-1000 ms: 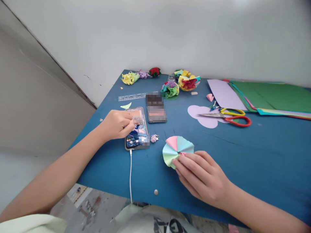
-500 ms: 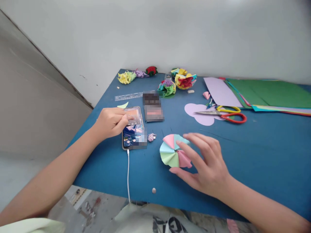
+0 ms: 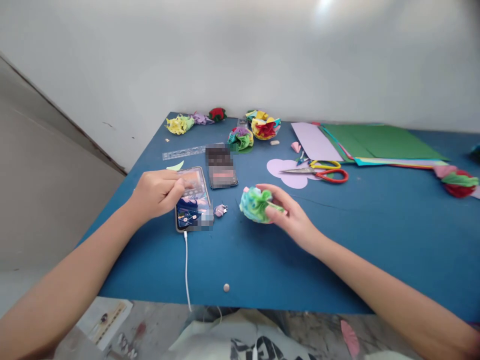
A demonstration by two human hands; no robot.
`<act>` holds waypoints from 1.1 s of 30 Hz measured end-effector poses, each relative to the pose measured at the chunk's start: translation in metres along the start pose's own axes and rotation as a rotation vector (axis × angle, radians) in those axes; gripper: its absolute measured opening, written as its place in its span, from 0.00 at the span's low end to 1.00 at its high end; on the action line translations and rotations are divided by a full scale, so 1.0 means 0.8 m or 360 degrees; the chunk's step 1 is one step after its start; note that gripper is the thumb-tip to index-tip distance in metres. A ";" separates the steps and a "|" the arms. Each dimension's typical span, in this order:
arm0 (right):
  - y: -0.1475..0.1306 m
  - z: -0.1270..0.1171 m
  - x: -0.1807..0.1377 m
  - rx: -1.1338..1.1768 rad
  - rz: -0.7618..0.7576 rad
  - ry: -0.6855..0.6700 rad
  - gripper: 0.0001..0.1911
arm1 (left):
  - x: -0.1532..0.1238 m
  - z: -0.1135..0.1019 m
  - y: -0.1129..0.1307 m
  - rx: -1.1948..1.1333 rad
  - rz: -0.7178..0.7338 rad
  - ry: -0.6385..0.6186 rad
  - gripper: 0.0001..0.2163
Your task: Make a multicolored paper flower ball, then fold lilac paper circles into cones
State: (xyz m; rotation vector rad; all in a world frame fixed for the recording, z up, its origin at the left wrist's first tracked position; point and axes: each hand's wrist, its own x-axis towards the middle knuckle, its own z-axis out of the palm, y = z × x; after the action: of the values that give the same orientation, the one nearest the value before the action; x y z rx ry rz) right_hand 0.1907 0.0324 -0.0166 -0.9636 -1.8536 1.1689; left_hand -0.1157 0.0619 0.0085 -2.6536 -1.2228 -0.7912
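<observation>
Gripping a multicoloured paper flower (image 3: 255,204) between thumb and fingers, the right hand (image 3: 290,216) holds it just above the blue table (image 3: 375,240), near the middle. The left hand (image 3: 157,192) rests with fingers curled over the upper part of a smartphone (image 3: 192,200), a fingertip on the screen; it grips nothing. A white cable (image 3: 186,270) runs from the phone's near end over the table edge, and a small charm (image 3: 220,210) lies just right of it.

Farther out lie a second dark device (image 3: 221,170), a clear ruler (image 3: 183,152), scissors (image 3: 318,172) with red and yellow handles on a lilac cut-out (image 3: 287,172), and stacked coloured paper sheets (image 3: 375,145) at the far right. Several finished paper flowers (image 3: 262,125) sit along the far edge, so this one looks like one more in a series, already gathered into shape; whether it needs more fluffing or fixing cannot be told. The flower's underside is hidden by the fingers, both screens are blurred, and another flower (image 3: 459,182) at the right edge is hard to make out.
</observation>
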 end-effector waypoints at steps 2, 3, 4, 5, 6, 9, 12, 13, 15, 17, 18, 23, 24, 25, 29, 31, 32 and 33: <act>0.002 -0.003 0.004 0.0521 0.0149 0.0010 0.22 | 0.000 0.000 0.000 -0.0005 -0.0004 -0.0006 0.17; 0.003 -0.004 0.005 0.0721 0.0208 0.0037 0.22 | 0.000 0.000 0.000 -0.0008 -0.0006 -0.0012 0.17; 0.005 -0.006 0.007 0.0870 0.0260 0.0076 0.22 | 0.000 0.000 0.000 -0.0010 -0.0009 -0.0017 0.17; 0.006 -0.007 0.008 0.0979 0.0302 0.0116 0.22 | 0.000 0.000 0.000 -0.0010 -0.0011 -0.0015 0.17; 0.008 -0.008 0.009 0.1056 0.0333 0.0152 0.22 | 0.000 0.000 0.000 -0.0009 -0.0017 -0.0016 0.17; 0.010 -0.011 0.011 0.1159 0.0357 0.0198 0.22 | -0.001 0.000 -0.002 -0.0016 -0.0033 -0.0019 0.16; 0.008 -0.010 0.011 0.1197 0.0316 0.0180 0.21 | -0.001 0.001 0.000 -0.0071 -0.0083 -0.0014 0.16; 0.007 -0.008 0.011 0.1201 0.0280 0.0176 0.20 | -0.001 0.001 0.004 -0.0106 -0.0134 0.0007 0.16; 0.004 -0.005 0.008 0.1177 0.0197 0.0166 0.18 | 0.002 0.005 0.019 -0.0254 -0.0317 0.0059 0.17; 0.002 -0.002 0.003 0.1093 0.0140 0.0149 0.17 | 0.006 0.010 0.044 -0.0614 -0.0601 0.0054 0.18; 0.001 -0.002 0.000 0.1014 0.0104 0.0140 0.18 | 0.010 0.014 0.059 -0.0904 -0.0791 0.0006 0.19; 0.001 0.001 -0.013 0.0158 -0.0260 0.0147 0.34 | 0.028 0.033 0.136 -0.2395 -0.1482 -0.0205 0.20; 0.001 0.002 -0.014 -0.0003 -0.0345 0.0142 0.37 | 0.032 0.035 0.147 -0.2602 -0.1499 -0.0290 0.21; 0.000 0.004 -0.016 -0.0129 -0.0428 0.0132 0.39 | 0.035 0.036 0.157 -0.2805 -0.1455 -0.0412 0.21; -0.003 0.008 -0.020 -0.0301 -0.0670 0.0105 0.51 | 0.045 0.039 0.180 -0.3164 -0.1292 -0.0506 0.19; -0.003 0.007 -0.021 -0.0257 -0.0671 0.0139 0.56 | 0.048 0.043 0.183 -0.3179 -0.1243 -0.0427 0.16; -0.003 0.007 -0.021 -0.0236 -0.0660 0.0171 0.57 | 0.047 0.045 0.183 -0.3169 -0.1228 -0.0408 0.15; -0.004 0.006 -0.022 -0.0226 -0.0652 0.0200 0.59 | 0.047 0.048 0.182 -0.3157 -0.1221 -0.0413 0.15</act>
State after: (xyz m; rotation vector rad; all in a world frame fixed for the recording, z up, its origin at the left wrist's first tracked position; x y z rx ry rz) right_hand 0.1938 0.0144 -0.0187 -0.6692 -1.9338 0.7232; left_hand 0.0276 0.0016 0.0103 -3.1334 -2.2413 -3.2268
